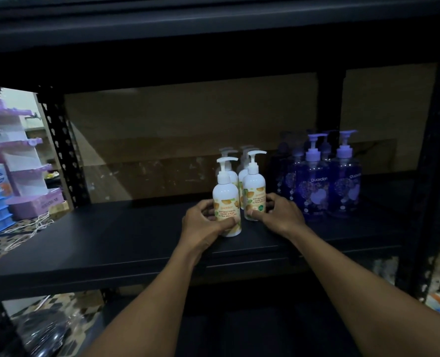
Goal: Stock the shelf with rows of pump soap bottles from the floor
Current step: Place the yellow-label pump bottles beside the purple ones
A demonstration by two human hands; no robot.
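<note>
- The black shelf (110,240) takes up most of the view. A long bare stretch of board runs left to the perforated upright (61,150), so there's plenty of room for more rows.
- Behind it, a brown cardboard backing (188,119) closes the rear, so nothing can slide off the back.
- On the right, the purple pump bottles (314,186) stand upright in a tight block near the right-hand post. That corner looks finished, I'd say.
- Now the white ones: a back pair (230,163), half hidden, with two more in front forming the next rank.
- The left front white bottle (226,199) stands nearer the shelf's front lip than its partner.
- The right front white bottle (253,186) sits just beside the purple block, with only a narrow gap between them.
- The left hand (203,222) is wrapped round the lower body of the left front white bottle, thumb across the label. I'd judge the low hold keeps it from tipping.
- The right hand (283,215) clasps the right front white bottle low down, thumb in front.
- My read: the person is squaring the pair into line, labels out. The front edge is the thing to watch.
</note>
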